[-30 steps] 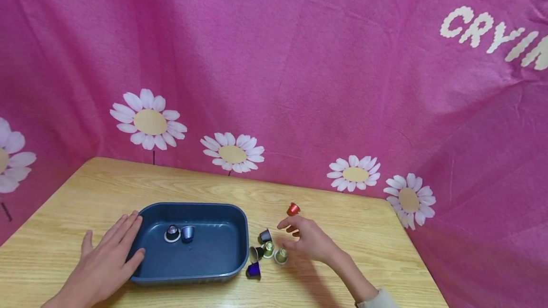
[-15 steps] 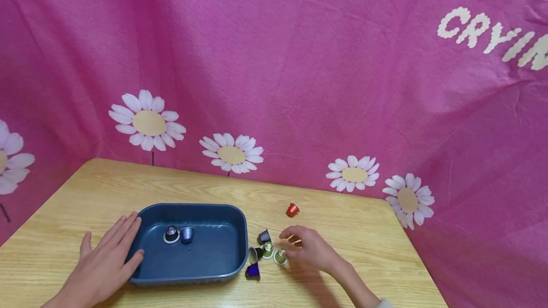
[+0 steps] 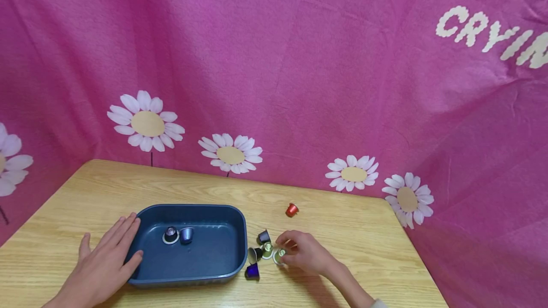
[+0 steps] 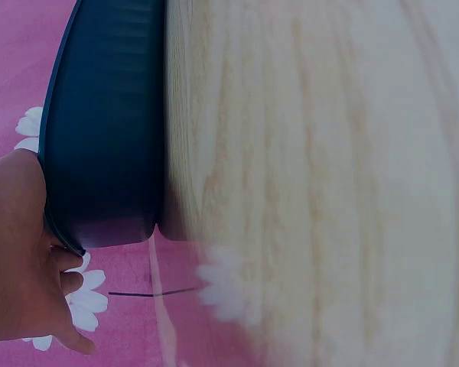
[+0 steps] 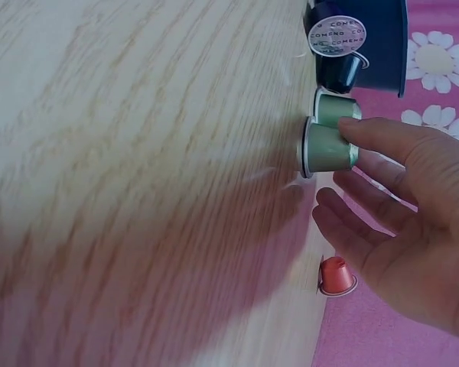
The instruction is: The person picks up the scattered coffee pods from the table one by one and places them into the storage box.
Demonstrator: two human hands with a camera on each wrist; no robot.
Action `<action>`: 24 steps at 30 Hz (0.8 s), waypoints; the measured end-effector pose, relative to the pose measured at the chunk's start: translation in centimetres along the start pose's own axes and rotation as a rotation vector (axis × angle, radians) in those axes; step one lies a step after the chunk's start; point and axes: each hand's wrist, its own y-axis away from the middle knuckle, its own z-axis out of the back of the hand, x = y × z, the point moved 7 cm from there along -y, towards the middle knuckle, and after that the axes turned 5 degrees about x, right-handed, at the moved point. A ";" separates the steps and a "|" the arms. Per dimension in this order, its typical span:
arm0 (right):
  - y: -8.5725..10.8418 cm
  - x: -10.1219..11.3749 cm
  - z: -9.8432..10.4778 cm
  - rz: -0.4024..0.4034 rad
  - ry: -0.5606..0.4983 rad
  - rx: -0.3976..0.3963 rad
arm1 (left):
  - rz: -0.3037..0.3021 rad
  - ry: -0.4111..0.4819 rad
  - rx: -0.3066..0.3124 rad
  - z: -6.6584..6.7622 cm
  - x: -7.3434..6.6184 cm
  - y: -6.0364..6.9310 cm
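Note:
My left hand (image 3: 104,260) rests with extended fingers along the left rim of a dark blue tray (image 3: 188,279), its thumb against the near-left wall. Inside the tray a dark coffee capsule (image 3: 171,235) stands beside a blue coffee capsule (image 3: 186,235) on its side. My right hand (image 3: 306,252) is at the right-hand green coffee capsule (image 5: 329,148), which stands on the table. In the right wrist view the thumb overlaps this capsule's upper part, while the other fingers are loosely bent and spread. Another green capsule (image 3: 267,249) stands just left of it.
Between tray and right hand lie a grey capsule (image 3: 263,236), a black capsule (image 3: 255,255) and a purple-blue capsule (image 3: 252,271). A red capsule (image 3: 292,210) lies farther back on the wooden table (image 3: 364,251). Behind hangs a pink flowered cloth (image 3: 282,84).
My right hand has come down and nearer, away from the red capsule, to the right-hand green capsule. My left hand stays on the tray rim.

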 end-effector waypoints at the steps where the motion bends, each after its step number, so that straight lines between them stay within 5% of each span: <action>1: 0.0 0.0 -0.1 0.003 0.001 0.003 | 0.001 -0.004 0.000 0.0 0.0 0.0; 24: -0.3 -0.1 -0.5 0.014 0.016 0.018 | -0.010 -0.007 -0.008 0.1 0.0 0.1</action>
